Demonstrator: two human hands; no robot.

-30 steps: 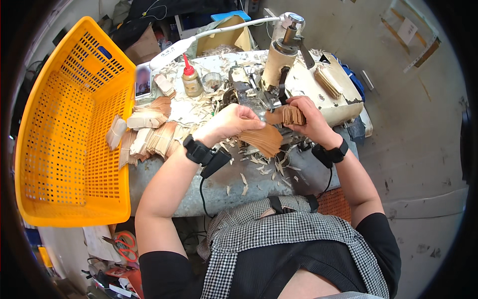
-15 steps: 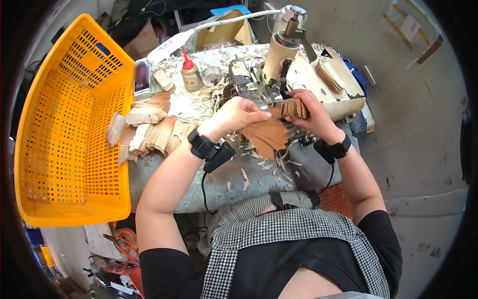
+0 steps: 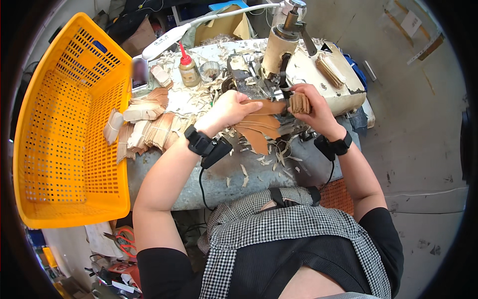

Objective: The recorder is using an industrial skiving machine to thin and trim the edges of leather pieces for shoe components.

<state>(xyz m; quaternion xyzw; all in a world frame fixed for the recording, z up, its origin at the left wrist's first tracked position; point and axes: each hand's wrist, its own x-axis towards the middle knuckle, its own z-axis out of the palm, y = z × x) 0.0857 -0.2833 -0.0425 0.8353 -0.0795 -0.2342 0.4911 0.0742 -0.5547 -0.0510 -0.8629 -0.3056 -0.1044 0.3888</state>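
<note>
My left hand (image 3: 230,108) pinches the left end of several flat brown leather pieces (image 3: 258,130), which fan out below it in front of the machine. One strip of this leather stretches right, toward the machine's working point. My right hand (image 3: 318,110) is closed around a thick folded stack of leather pieces (image 3: 299,103), its layered edges showing between thumb and fingers. Right behind both hands stands a cream bench machine (image 3: 277,54) with a metal post and lever, seemingly a leather skiver. Its working point is partly hidden.
A yellow basket (image 3: 105,174) stands at the left. Tied bundles of leather pieces (image 3: 149,133) lie beside it. A red-capped bottle (image 3: 188,70) and many pale scraps cover the bench. Another bundle (image 3: 330,71) rests on the machine's cream cover. A white lamp (image 3: 167,42) hangs over the back.
My left hand has shifted slightly left, and the leather fan is spread differently, with one strip now stretched toward the right. The stack in my right hand is turned a little.
</note>
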